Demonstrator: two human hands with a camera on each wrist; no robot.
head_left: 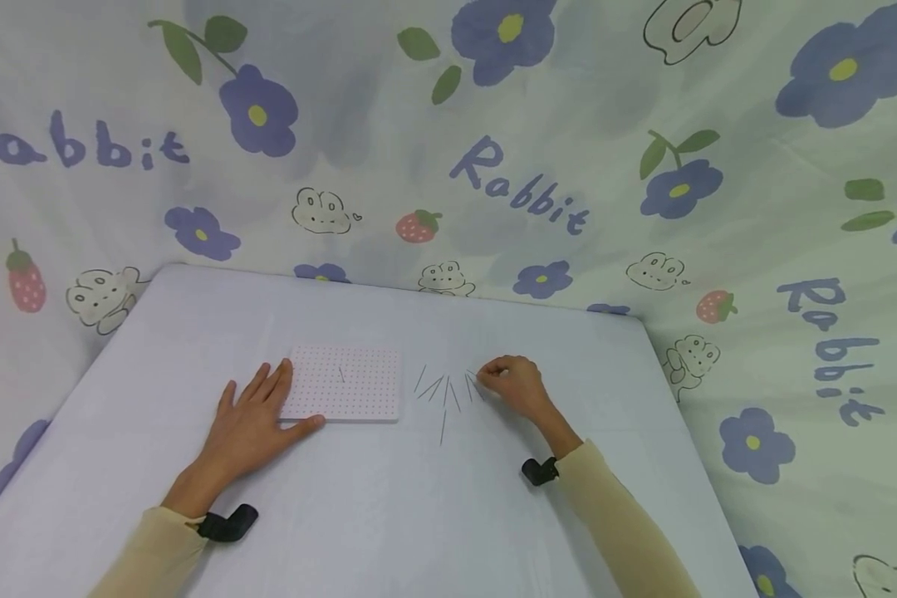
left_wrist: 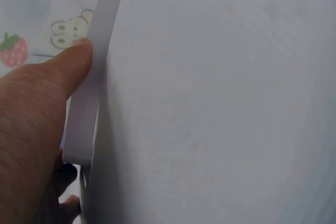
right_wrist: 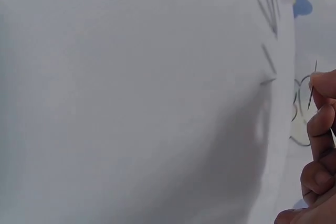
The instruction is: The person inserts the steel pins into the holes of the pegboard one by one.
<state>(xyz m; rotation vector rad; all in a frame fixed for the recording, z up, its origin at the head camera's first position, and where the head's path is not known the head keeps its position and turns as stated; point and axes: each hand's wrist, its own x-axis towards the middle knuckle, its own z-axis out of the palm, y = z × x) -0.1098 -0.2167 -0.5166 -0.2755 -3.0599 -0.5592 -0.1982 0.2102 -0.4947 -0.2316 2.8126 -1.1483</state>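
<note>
Centre frame: my left hand [head_left: 250,423] lies flat with straight fingers, steadying the pegboard [head_left: 346,384]. My right hand [head_left: 512,384], centre-right, pinches 1 pin [right_wrist: 312,94] from the scattered pins [head_left: 443,392]; I judge a firm fingertip pinch best.

A pale lilac-white surface [head_left: 389,515] fills the lower half of the head view, its far corners rounded. Behind and around it hangs a cream cloth backdrop [head_left: 583,100] printed with blue-purple flowers [head_left: 258,112], green leaves, red strawberries [head_left: 417,226], outlined rabbit faces [head_left: 321,211] and the word "Rabbit" [head_left: 519,187] in purple letters. The cloth shows soft folds and runs down past the surface on both sides.
</note>
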